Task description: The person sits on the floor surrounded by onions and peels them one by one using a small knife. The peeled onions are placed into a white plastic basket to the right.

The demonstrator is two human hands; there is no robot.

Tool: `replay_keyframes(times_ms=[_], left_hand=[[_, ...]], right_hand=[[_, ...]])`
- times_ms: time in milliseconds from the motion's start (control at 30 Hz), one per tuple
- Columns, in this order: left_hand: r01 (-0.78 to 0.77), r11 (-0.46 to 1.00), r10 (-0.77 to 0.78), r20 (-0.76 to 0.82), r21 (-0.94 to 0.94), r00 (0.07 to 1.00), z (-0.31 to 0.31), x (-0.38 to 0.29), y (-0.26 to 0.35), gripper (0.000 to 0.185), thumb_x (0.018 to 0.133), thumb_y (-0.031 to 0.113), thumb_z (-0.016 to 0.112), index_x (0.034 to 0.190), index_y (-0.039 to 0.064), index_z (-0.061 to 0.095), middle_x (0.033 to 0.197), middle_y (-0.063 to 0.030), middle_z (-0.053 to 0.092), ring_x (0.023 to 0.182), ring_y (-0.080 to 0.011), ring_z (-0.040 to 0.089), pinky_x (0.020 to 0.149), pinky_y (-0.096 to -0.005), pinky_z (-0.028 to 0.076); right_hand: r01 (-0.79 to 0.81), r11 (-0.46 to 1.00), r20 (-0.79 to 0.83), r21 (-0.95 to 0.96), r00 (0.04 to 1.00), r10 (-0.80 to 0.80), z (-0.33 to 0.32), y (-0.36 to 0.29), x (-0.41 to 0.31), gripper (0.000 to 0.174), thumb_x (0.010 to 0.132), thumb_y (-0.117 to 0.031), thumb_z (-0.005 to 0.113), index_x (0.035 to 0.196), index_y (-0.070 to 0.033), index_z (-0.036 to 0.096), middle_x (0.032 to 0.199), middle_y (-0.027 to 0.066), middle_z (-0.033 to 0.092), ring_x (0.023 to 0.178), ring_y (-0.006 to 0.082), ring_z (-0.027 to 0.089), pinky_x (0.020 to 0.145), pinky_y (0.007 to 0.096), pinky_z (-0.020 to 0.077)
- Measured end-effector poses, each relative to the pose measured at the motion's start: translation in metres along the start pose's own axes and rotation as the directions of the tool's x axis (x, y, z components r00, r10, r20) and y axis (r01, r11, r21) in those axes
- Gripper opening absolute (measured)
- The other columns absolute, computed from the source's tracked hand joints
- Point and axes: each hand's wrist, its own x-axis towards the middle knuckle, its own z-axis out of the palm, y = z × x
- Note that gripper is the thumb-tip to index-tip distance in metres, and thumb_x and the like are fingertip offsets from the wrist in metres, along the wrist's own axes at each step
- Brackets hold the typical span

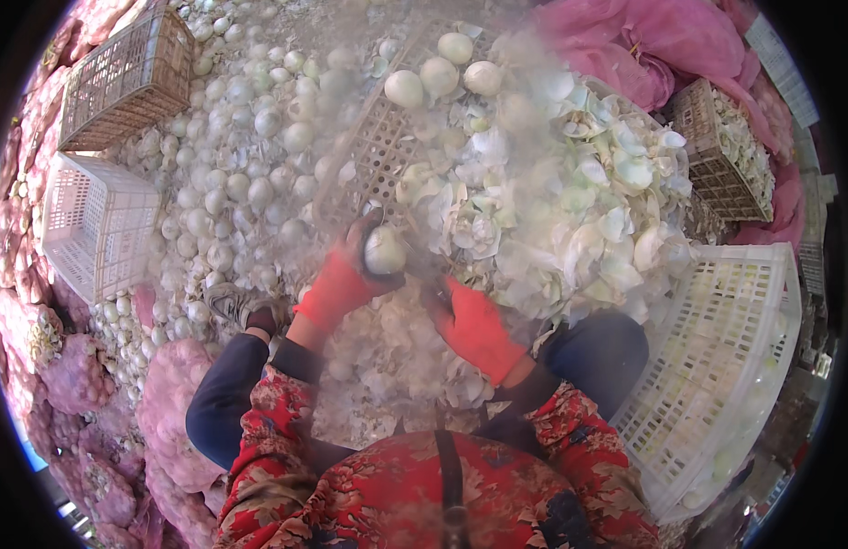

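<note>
My left hand (352,264), in a red work glove with a dark palm and fingers, grips a white onion (385,250). The onion faces up between thumb and fingers. My right hand (468,319), gloved the same way, is just right of it, fingers curled toward the onion. Blur and haze hide whether the right hand holds a small tool. Beyond my hands, a slatted plastic crate (379,147) is partly covered by onion skins (568,206). Several pale onions (439,75) rest at its far end. More loose skins (396,343) cover the ground between my knees.
Many unpeeled-looking white onions (239,185) spread across the ground at left. A white crate (108,226) and a brown crate (132,79) stand beyond them. A white crate with onions (712,357) is by my right knee. Pink mesh sacks (180,405) lie at left; pink netting (643,48) at far right.
</note>
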Motion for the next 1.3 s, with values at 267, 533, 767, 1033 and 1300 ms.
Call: replay_keyframes(times_ms=[267, 533, 767, 1033, 1300], left_hand=[[0.053, 0.999, -0.053, 0.051, 0.003, 0.997, -0.009, 0.015, 0.009, 0.103, 0.056, 0.031, 0.097, 0.142, 0.001, 0.049, 0.127, -0.0205, 0.064, 0.119, -0.0339, 0.063, 0.105, -0.0409, 0.05], [0.087, 0.986, -0.107, 0.141, 0.141, 0.984, -0.018, 0.034, 0.03, 0.108, 0.057, 0.033, 0.095, 0.148, 0.005, 0.044, 0.135, -0.0244, 0.057, 0.124, -0.0389, 0.059, 0.105, -0.0446, 0.05], [0.025, 0.957, -0.07, 0.146, 0.291, 0.987, -0.015, 0.031, 0.038, 0.102, 0.06, 0.031, 0.094, 0.147, 0.008, 0.044, 0.141, -0.0247, 0.05, 0.126, -0.0449, 0.055, 0.107, -0.0514, 0.048], [0.174, 0.97, -0.213, 0.251, 0.168, 0.944, -0.024, 0.043, 0.021, 0.104, 0.056, 0.034, 0.093, 0.146, 0.01, 0.047, 0.132, -0.033, 0.052, 0.12, -0.0476, 0.06, 0.103, -0.0474, 0.052], [0.159, 0.987, -0.159, 0.21, 0.016, 0.965, -0.034, 0.038, 0.028, 0.086, 0.06, 0.036, 0.09, 0.131, 0.001, 0.056, 0.125, -0.0282, 0.063, 0.118, -0.0421, 0.064, 0.098, -0.0464, 0.053]], right_hand=[[0.025, 0.981, 0.037, -0.192, 0.999, -0.018, 0.0, 0.015, 0.013, 0.029, 0.099, -0.031, 0.06, 0.107, -0.003, 0.058, 0.086, 0.0233, 0.07, 0.085, 0.0467, 0.067, 0.074, 0.0538, 0.0523], [-0.09, 0.995, 0.157, -0.05, 0.983, 0.097, -0.016, 0.004, 0.045, 0.035, 0.097, -0.034, 0.059, 0.105, 0.0, 0.061, 0.091, 0.0264, 0.07, 0.093, 0.0461, 0.067, 0.082, 0.0529, 0.0522], [-0.12, 0.991, 0.148, -0.054, 0.981, 0.127, -0.009, -0.015, 0.037, 0.037, 0.097, -0.033, 0.057, 0.105, 0.003, 0.063, 0.099, 0.0299, 0.069, 0.1, 0.0461, 0.066, 0.087, 0.0524, 0.0513], [-0.016, 0.934, 0.021, -0.358, 0.999, 0.025, 0.027, 0.028, 0.052, 0.034, 0.1, -0.033, 0.055, 0.11, -0.001, 0.059, 0.101, 0.0272, 0.07, 0.097, 0.0466, 0.067, 0.085, 0.0541, 0.052], [0.036, 0.842, -0.01, -0.538, 0.999, -0.049, 0.028, 0.032, 0.059, 0.031, 0.098, -0.03, 0.059, 0.11, 0.0, 0.057, 0.093, 0.0265, 0.071, 0.089, 0.0464, 0.068, 0.078, 0.0538, 0.0519]])
